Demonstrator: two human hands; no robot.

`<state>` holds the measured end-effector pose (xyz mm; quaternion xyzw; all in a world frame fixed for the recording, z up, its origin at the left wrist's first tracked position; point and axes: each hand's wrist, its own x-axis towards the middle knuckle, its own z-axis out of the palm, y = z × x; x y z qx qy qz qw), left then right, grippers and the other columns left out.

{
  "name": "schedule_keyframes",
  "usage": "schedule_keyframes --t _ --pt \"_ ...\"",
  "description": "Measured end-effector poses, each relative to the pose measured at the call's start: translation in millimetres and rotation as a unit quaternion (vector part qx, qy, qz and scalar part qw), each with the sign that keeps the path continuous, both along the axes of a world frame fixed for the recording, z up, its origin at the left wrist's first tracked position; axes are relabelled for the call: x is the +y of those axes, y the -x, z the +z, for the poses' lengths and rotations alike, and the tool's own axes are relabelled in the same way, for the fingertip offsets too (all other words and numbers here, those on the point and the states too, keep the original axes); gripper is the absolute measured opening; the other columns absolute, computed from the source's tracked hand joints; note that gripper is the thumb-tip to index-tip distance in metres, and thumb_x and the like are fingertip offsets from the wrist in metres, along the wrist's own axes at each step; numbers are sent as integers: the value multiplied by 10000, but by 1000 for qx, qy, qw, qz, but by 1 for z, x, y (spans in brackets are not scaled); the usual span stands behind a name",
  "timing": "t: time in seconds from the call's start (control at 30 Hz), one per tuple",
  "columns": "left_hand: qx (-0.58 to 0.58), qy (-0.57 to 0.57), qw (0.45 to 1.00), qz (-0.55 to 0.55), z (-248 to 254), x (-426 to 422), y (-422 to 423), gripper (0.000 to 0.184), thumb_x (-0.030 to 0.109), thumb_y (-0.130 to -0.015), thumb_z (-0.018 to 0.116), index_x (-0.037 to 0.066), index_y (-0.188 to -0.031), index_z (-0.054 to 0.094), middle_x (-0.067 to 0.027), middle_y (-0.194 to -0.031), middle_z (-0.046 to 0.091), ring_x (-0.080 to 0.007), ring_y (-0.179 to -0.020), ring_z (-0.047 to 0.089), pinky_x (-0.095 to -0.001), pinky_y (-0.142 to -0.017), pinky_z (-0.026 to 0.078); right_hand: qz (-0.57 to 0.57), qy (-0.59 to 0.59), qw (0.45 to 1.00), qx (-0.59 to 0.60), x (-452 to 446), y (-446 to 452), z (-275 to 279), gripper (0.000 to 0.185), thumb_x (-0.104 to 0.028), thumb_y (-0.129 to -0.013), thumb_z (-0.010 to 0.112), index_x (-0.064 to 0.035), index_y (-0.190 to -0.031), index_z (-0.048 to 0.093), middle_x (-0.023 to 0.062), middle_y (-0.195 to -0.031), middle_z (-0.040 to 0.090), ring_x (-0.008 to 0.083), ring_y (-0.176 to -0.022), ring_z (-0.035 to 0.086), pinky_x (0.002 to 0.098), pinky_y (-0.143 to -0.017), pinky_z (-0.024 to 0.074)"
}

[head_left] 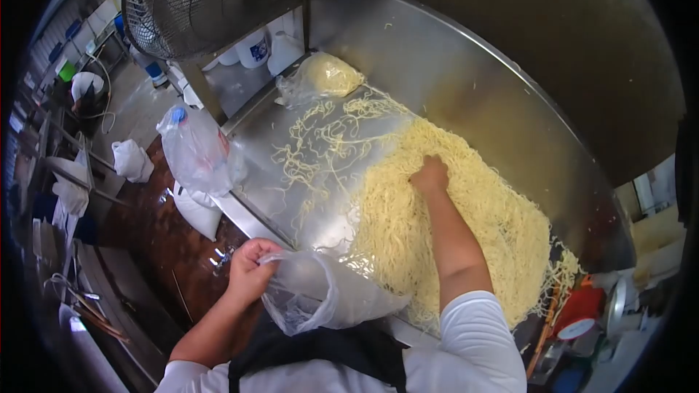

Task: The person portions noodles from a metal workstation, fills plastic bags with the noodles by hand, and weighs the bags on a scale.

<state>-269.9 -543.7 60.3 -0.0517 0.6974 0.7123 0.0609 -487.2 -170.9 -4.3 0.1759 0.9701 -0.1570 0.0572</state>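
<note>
A broad heap of pale yellow noodles (495, 247) covers much of the metal tray table (451, 51). My right hand (431, 177) reaches into the upper part of the heap, its fingers curled down into the strands and partly hidden. Near the tray's front edge, my left hand (253, 269) pinches the rim of a clear plastic bag (313, 291), whose mouth gapes toward me. Loose noodle strands (320, 145) lie scattered left of the heap. Farther back on the tray rests a plastic bag filled with noodles (331, 75).
A large wire-caged fan (196, 7) stands at the upper left. Clear plastic bags (191, 147) hang by the tray's left edge, above a white sack (196, 212). White jugs (284, 51) stand behind. Far left, another person (87, 87) bends down. A red container (580, 309) is at right.
</note>
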Motion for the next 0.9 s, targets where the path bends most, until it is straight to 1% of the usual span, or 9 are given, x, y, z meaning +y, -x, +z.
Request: schedule_keyframes --t 0.17,0.33,0.43,0.47,0.53,0.63,0.73,0.87,0.9 --pt "-12 -28 999 14 -13 -16 9 81 -19 -828 592 28 -894 590 18 -803 604 -51 -710 534 -200 -655 422 -17 205 947 245 11 8 28 434 -118 -705 686 -67 -1130 615 157 -1010 659 274 -946 631 370 -821 494" --pt "16 -40 999 -1 -10 -10 39 48 21 -852 598 28 -898 591 26 -791 598 -51 -702 530 -203 -644 425 132 247 811 513 -20 15 261 244 -5 -698 605 -23 -940 632 59 -850 661 141 -779 608 299 -720 488" --pt "52 -21 998 -1 3 -2 57 52 49 -860 619 30 -900 593 34 -772 584 -42 -689 515 -200 -626 419 197 274 715 612 -23 17 364 246 -130 -759 684 -12 -972 650 66 -865 670 132 -782 607 288 -719 491" --pt "58 -19 998 1 7 -1 62 50 50 -859 622 32 -897 594 35 -771 583 -40 -688 513 -198 -624 417 166 276 725 609 -21 14 390 270 -143 -845 607 -7 -1079 609 58 -957 648 136 -840 604 285 -732 490" --pt "58 -13 998 9 7 -5 64 48 41 -851 625 37 -891 598 35 -770 584 -41 -685 514 -198 -625 417 242 357 630 645 -73 -8 423 221 -234 -913 521 -35 -1006 553 43 -718 606 142 -595 601 294 -520 509" --pt "34 -1 999 23 -6 -22 66 73 2 -825 618 45 -882 603 34 -773 590 -49 -688 530 -202 -638 423 229 497 693 470 -44 -28 432 343 -231 -843 600 -7 -1099 559 94 -854 642 156 -648 598 292 -595 506" --pt "-31 -9 999 41 -8 -36 63 153 -53 -761 584 54 -868 609 27 -779 602 -69 -712 559 -209 -666 433 207 472 798 313 15 -16 388 429 -202 -820 597 2 -1187 511 111 -942 636 173 -726 612 298 -647 512" --pt "-48 -53 992 103 -5 -45 68 176 -43 -740 553 55 -879 598 16 -789 594 -76 -695 551 -216 -625 428 206 220 950 -80 34 -7 199 564 -163 -789 593 13 -1304 446 134 -1058 626 196 -830 630 305 -716 521" --pt "-56 -62 992 99 -3 -47 72 183 -32 -741 545 55 -893 596 14 -790 589 -80 -684 546 -219 -608 424 194 133 952 -195 8 -25 144 725 -217 -765 649 -35 -1386 321 187 -1242 480 256 -1086 479 367 -880 452"
